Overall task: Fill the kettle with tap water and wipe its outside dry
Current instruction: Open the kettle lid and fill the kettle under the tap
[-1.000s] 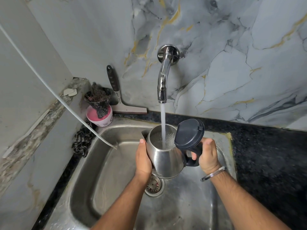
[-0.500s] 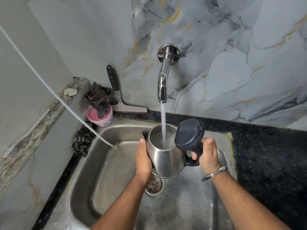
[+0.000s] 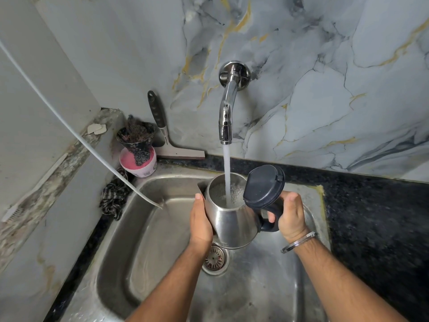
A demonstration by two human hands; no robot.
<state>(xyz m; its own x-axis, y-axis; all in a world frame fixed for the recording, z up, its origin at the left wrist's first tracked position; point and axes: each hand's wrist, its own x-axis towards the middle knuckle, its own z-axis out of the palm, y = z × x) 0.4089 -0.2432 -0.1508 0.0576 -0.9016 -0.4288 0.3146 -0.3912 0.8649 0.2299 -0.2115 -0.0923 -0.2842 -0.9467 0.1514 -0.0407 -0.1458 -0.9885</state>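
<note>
A steel kettle (image 3: 232,225) with its dark lid (image 3: 263,187) flipped open is held over the steel sink (image 3: 144,240), above the drain (image 3: 214,257). My right hand (image 3: 291,216) grips the kettle's black handle. My left hand (image 3: 200,223) presses flat against the kettle's left side. Water runs from the chrome wall tap (image 3: 227,112) straight down into the kettle's open mouth, where it froths.
A pink cup (image 3: 139,165) holding a black funnel and scrubbers stands at the sink's back left corner, beside a squeegee (image 3: 169,145). A checked cloth (image 3: 113,196) lies on the left rim. A white tube (image 3: 76,135) slants into the sink. Black counter (image 3: 376,228) lies to the right.
</note>
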